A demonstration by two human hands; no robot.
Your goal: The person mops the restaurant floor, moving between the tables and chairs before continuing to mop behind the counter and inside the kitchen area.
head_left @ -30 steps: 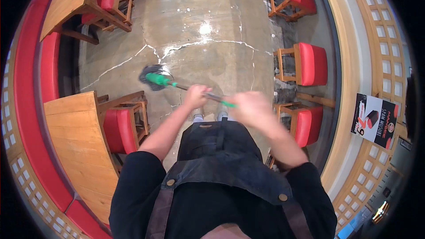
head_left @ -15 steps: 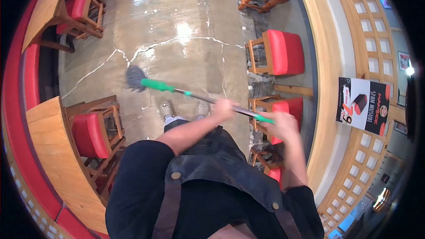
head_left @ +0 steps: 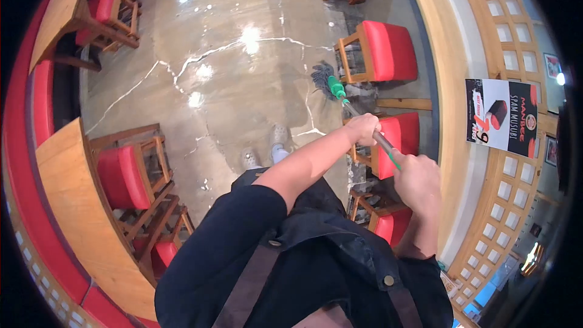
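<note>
A mop with a green collar and a dark handle slants across the aisle, its grey string head on the floor beside a red stool. My left hand is wrapped round the middle of the handle. Higher up, close to its green end, my right hand grips the same handle. Both hands are closed on it, over the red-topped stools on the right.
Red-cushioned wooden stools line the right side, below a wooden ledge and lattice with a food poster. On the left stand wooden tables with more stools and a red bench. The concrete floor is shiny, with white crack lines.
The mop head has swept from the left of the aisle to the right, near the stools. Both hands have shifted right with the handle, and my feet have moved in the view.
</note>
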